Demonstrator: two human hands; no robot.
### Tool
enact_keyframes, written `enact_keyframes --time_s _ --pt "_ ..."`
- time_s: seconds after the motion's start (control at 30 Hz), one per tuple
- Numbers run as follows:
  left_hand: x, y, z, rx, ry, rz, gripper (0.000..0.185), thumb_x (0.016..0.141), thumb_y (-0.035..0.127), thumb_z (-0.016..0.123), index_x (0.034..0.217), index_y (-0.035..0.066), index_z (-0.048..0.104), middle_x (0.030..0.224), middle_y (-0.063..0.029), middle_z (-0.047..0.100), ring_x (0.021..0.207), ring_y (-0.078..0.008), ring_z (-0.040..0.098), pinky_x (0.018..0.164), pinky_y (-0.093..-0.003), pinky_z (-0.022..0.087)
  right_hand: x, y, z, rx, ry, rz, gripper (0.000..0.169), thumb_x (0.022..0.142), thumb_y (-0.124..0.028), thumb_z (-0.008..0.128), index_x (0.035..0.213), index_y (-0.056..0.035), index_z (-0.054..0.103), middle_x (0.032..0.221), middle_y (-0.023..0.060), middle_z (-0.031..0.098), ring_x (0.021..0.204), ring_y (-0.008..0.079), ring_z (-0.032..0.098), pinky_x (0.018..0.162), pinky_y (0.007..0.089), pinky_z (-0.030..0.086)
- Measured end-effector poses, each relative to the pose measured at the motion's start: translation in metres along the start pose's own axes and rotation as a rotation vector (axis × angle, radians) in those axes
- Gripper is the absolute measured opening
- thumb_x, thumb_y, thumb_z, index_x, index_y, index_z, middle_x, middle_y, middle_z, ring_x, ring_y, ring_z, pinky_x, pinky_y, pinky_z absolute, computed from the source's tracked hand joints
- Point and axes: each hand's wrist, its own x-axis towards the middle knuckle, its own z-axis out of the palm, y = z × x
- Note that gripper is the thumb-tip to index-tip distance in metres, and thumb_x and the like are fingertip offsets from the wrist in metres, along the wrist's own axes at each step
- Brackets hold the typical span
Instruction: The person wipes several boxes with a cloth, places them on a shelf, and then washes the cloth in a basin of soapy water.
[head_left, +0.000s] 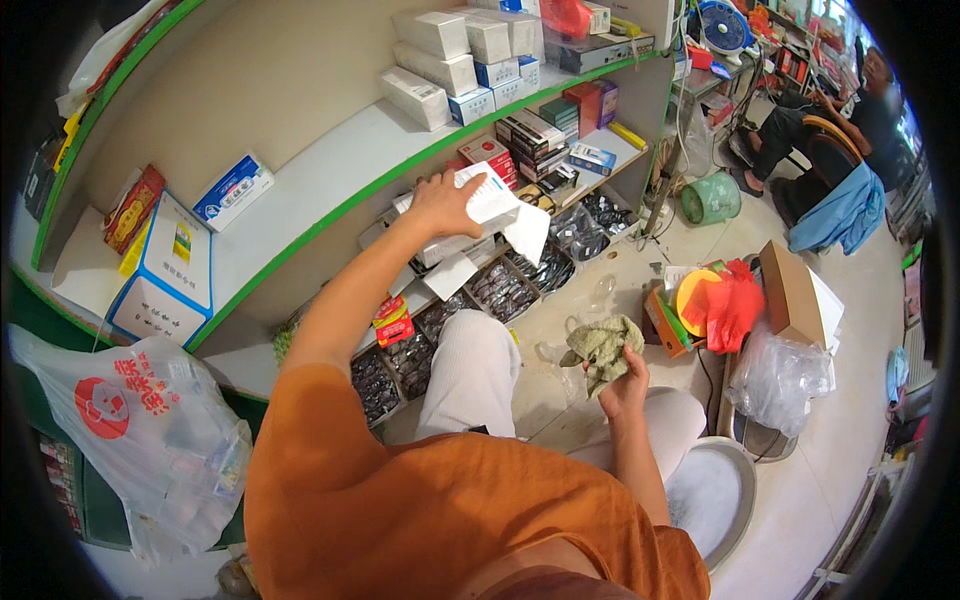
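Note:
My left hand (442, 206) reaches over the lower shelf, its thumb and fingers spread around a white cardboard box (491, 196). The box is tilted, with a loose white flap (529, 234) hanging from its near right end. My palm hides part of it. More white boxes (450, 250) lie just under that hand, one with a flap sticking out. My right hand (626, 386) holds a crumpled green cloth (606, 349) above the tiled floor, by my right knee. Below the boxes, trays of dark, plastic-wrapped items (502, 289) line the floor along the shelf.
Green-edged shelves (322, 225) carry stacked white and blue cartons (442, 67). A plastic bag (150, 435) hangs at left. Right of me are a metal basin (712, 502), a cardboard box (787, 292) and red plastic (724, 307). A person (840, 120) sits beyond a green bin (711, 199).

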Motion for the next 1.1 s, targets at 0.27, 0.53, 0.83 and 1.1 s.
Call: enact_keyframes --time_s 0.27,0.53,0.83,1.1 --pt "0.053 -0.068 0.044 -0.063 -0.165 -0.131 0.113 0.050 0.045 0.074 0.148 0.033 0.019 0.149 -0.0234 0.021 0.138 -0.0410 0.017 0.113 -0.0476 0.013 0.004 -0.005 0.018 0.200 -0.148 0.036 0.062 0.077 -0.027 0.052 0.135 -0.0061 0.041 0.138 0.0179 0.043 0.127 0.0390 0.041 0.107 0.0624 0.025" --pt "-0.007 -0.021 0.041 -0.391 0.547 0.093 0.050 0.080 0.034 0.066 0.124 0.013 0.057 0.128 -0.0193 0.052 0.122 -0.0335 0.047 0.101 -0.0426 0.036 0.005 -0.004 0.041 0.134 -0.176 0.030 0.064 0.079 -0.023 0.056 0.136 -0.0026 0.037 0.135 0.0193 0.045 0.125 0.0360 0.044 0.106 0.0556 0.031" --pt "-0.106 0.123 0.112 -2.254 -0.256 -0.070 0.029 0.097 0.022 0.046 0.122 0.008 0.052 0.112 -0.0072 0.060 0.100 -0.0176 0.061 0.084 -0.0316 0.052 0.005 0.004 0.115 -1.340 -0.556 -0.306 0.067 0.064 0.001 0.053 0.131 -0.0085 0.049 0.134 0.0135 0.049 0.129 0.0297 0.042 0.105 0.0432 0.034" --pt "-0.144 0.143 0.122 -2.596 -0.403 -0.225 0.032 0.100 0.033 0.034 0.122 0.015 0.048 0.129 -0.0090 0.049 0.116 -0.0241 0.051 0.096 -0.0427 0.045 -0.030 0.030 0.158 -1.943 -0.866 -0.446 0.058 0.074 0.002 0.055 0.130 -0.0117 0.051 0.138 0.0127 0.046 0.136 0.0325 0.031 0.112 0.0541 0.012"
